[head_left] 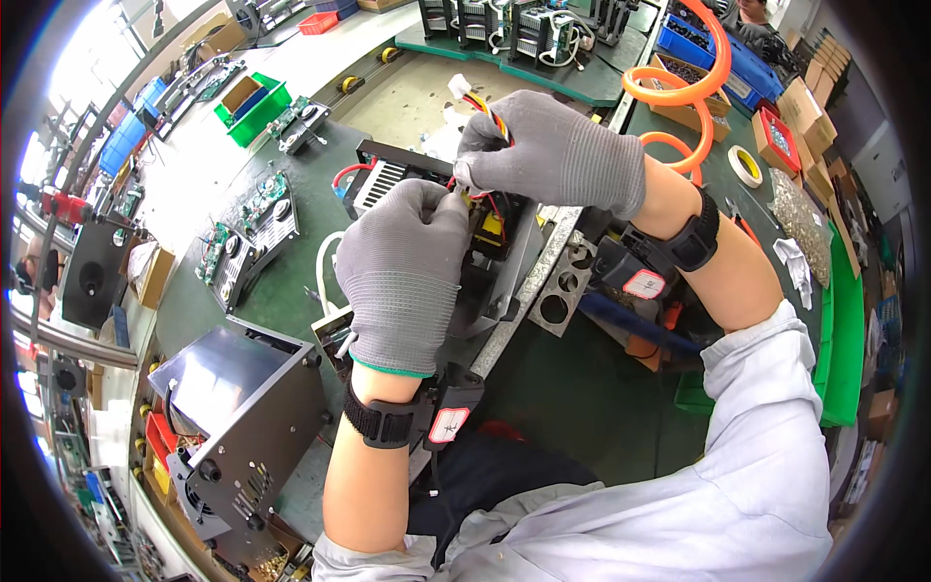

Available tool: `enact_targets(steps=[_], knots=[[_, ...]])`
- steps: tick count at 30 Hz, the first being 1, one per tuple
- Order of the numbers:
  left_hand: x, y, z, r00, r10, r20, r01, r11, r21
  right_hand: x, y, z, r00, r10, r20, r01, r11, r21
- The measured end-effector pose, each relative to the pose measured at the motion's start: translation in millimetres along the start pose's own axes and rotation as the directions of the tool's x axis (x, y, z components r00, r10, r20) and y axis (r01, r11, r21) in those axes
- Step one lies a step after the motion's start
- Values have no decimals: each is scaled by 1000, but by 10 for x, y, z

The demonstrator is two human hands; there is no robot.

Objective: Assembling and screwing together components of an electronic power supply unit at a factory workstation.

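Note:
An open power supply unit (388, 179) with a black case and a grey metal frame lies on the green bench in front of me. My left hand (402, 272), in a grey glove, presses down on its inner parts near a yellow-wound coil (492, 229). My right hand (553, 150), also gloved, pinches a bundle of red, yellow and black wires (482, 105) ending in a white plug (458, 85), held up above the unit. Both wrists wear black straps with small tagged devices.
A closed dark metal case (242, 407) stands at lower left. Circuit boards (254, 228) lie left of the unit. A green bin (254, 105) sits farther back, an orange coiled hose (690, 92) and a tape roll (745, 165) at right. Blue bins (722, 53) and another person are at the top right.

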State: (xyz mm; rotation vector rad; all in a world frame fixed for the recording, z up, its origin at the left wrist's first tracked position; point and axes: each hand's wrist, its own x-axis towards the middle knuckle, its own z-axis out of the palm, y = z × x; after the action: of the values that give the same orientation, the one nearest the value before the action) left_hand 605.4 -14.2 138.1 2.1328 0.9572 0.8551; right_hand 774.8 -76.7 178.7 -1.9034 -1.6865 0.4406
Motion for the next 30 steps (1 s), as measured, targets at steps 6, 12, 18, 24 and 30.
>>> enact_targets(steps=[6, 12, 18, 24, 30], knots=[[37, -157, 44, 999, -14, 48, 23, 981, -194, -1, -4, 18, 999, 32, 19, -33, 997, 68], [-57, 7, 70, 1000, -2, -20, -2, 980, -200, 28, 47, 51, 1000, -26, 3, 26, 991, 130], [-16, -159, 267, 976, 196, -99, -191, 980, 64, 59, 219, 70, 983, -180, -31, 182, 981, 71], [-92, -133, 294, 963, 263, -57, -224, 899, 376, 63, 162, 56, 985, -167, -34, 167, 986, -13], [-877, -123, -322, 720, 545, -430, -424, 835, 350, 225, 194, 13, 999, 11, 41, -7, 995, -99]])
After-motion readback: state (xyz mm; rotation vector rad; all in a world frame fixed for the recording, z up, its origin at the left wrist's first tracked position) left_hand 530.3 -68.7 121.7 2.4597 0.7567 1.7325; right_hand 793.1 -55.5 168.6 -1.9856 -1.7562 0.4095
